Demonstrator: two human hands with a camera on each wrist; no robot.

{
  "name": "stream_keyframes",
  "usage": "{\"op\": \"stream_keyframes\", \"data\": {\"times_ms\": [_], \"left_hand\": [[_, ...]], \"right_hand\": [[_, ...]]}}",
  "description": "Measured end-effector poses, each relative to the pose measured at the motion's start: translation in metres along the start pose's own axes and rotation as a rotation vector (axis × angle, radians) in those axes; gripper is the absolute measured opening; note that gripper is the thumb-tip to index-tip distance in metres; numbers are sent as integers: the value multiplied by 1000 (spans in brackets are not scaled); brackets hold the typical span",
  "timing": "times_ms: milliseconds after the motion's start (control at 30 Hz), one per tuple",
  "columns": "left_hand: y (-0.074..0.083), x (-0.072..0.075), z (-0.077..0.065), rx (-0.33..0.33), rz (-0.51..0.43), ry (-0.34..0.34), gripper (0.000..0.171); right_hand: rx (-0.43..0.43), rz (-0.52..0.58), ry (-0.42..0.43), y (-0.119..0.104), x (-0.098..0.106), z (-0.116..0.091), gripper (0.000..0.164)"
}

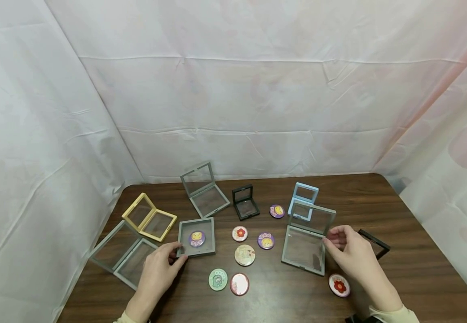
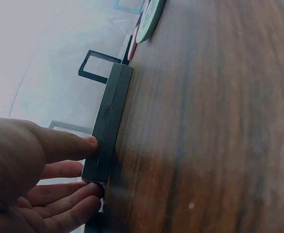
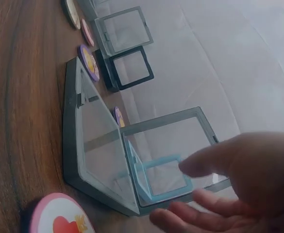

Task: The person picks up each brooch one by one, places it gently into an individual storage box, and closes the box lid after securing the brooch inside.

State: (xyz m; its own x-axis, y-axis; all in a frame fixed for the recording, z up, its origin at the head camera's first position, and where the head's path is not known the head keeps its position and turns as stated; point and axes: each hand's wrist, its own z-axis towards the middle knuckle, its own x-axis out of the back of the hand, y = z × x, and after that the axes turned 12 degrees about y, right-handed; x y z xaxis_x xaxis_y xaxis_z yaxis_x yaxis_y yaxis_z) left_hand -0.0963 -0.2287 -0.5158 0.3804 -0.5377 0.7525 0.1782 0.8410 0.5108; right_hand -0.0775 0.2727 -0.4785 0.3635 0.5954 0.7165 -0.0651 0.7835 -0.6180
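My left hand [image 1: 157, 271] holds the near left corner of a closed grey display case [image 1: 182, 255], thumb along its front edge [image 2: 99, 145] and fingers at its left side. A purple round badge [image 1: 197, 239] with a yellow figure shows inside it. My right hand [image 1: 352, 253] is by the right side of a larger grey display case [image 1: 292, 262], which stands open with its clear lid [image 1: 312, 217] raised. In the right wrist view the thumb and fingers [image 3: 205, 162] are spread apart near that lid. Whether they touch it I cannot tell.
Several badges lie mid-table, including a green one [image 1: 218, 279] and a beige one [image 1: 244, 255]. A red-flower badge [image 1: 339, 285] lies near the right forearm. Open cases stand around: yellow [image 1: 171, 220], grey [image 1: 195, 207], small black [image 1: 237, 210], blue [image 1: 293, 204]. Another black case [image 1: 383, 246] is behind the right hand.
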Motion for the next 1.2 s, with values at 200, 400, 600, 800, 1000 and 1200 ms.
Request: {"op": "stream_keyframes", "data": {"times_ms": [200, 400, 600, 800, 1000, 1200], "left_hand": [[0, -1, 0, 9, -5, 1, 37], [1, -1, 0, 7, -9, -3, 37], [1, -2, 0, 4, -7, -9, 37], [-1, 0, 0, 10, -3, -10, 37], [0, 0, 1, 8, -2, -6, 37], [1, 0, 1, 8, -5, -6, 37]], "right_hand": [[-60, -31, -103, 4, -2, 3, 52], [-81, -42, -204, 11, -7, 9, 73], [-84, -41, -247, 17, -10, 12, 80], [-123, 9, -304, 17, -13, 15, 82], [-117, 26, -329, 14, -18, 17, 77], [-71, 33, -314, 10, -24, 19, 76]]}}
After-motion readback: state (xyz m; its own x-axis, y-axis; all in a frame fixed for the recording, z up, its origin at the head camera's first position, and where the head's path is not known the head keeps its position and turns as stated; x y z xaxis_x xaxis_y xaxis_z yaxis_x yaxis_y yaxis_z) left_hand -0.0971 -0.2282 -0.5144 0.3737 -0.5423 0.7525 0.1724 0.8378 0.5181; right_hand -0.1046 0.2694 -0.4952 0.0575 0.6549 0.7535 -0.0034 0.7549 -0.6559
